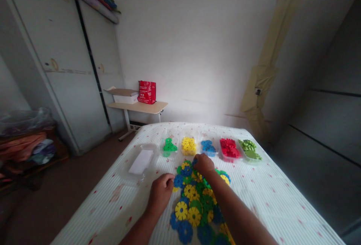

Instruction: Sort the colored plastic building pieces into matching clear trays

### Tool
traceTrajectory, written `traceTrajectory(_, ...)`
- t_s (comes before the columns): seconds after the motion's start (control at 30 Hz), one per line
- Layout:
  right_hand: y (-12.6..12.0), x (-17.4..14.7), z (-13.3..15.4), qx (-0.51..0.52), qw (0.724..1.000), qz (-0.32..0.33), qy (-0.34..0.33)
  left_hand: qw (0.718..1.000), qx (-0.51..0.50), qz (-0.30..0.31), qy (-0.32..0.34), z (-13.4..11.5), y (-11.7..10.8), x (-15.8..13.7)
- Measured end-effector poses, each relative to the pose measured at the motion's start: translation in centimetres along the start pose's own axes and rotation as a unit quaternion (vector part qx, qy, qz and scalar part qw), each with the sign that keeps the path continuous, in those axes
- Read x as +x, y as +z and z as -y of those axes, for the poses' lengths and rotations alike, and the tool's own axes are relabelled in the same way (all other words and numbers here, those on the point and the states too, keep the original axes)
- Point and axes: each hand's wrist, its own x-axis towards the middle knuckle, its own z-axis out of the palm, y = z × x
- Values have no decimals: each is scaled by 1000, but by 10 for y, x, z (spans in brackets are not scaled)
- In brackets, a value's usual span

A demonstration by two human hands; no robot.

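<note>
A pile of flower-shaped plastic discs, blue, yellow and green, lies on the table in front of me. My right hand is over the far side of the pile, its fingers pinched on a blue disc. At the pile's left edge is my left hand, fingers curled together beside another blue disc; anything inside them is hidden. Behind the pile stand clear tubs sorted by colour: green discs, yellow discs, blue discs, red discs and light green discs.
A larger clear plastic container with a white sheet sits at the left of the cloth-covered table. Beyond it, a small side table bears a box and a red bag. Cabinets line the left.
</note>
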Motion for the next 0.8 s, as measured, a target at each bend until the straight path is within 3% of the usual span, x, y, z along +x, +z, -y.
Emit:
traceTrajectory(0.3,-10,-2,-8,72,995,-14,-68,1000,-6,7,-3,1,0,0)
traceTrajectory(0.57,-64,32,-35,121,982,-144,25,1000,-8,11,-19,0,1,0)
traceTrajectory(0.8,-69,27,-40,141,968,-205,-15,1000,-21,9,-16,2,2,0)
